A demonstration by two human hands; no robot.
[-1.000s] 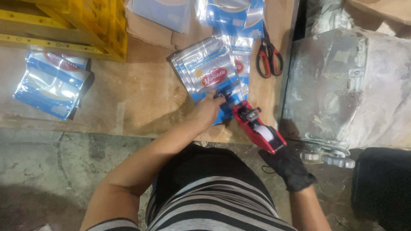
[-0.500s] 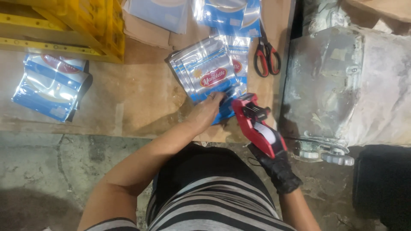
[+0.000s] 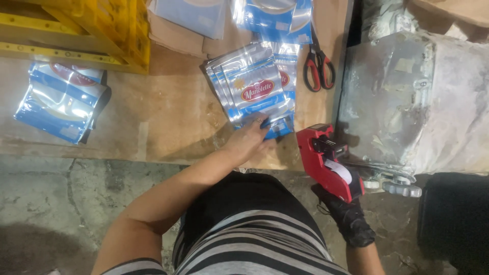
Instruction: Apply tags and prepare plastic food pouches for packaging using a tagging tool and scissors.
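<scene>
A stack of shiny blue and silver pouches (image 3: 252, 86) with a red oval label lies on the wooden table (image 3: 168, 127). My left hand (image 3: 248, 140) presses on the stack's near edge, fingers on the top pouch's lower corner. My right hand (image 3: 349, 216), in a black glove, grips a red hand-held label gun (image 3: 328, 160). The gun is held off the table's right corner, apart from the pouches, its head pointing toward the table.
Red-handled scissors (image 3: 318, 66) lie right of the stack. A second pile of pouches (image 3: 61, 102) sits at the left. A yellow crate (image 3: 86, 30) stands at the back left, more pouches (image 3: 275, 15) at the back. A plastic-wrapped bulky object (image 3: 412, 102) stands right of the table.
The label gun was on the pouch stack next to my left hand. My right hand has drawn it back to the right, off the table. My left hand stays on the stack.
</scene>
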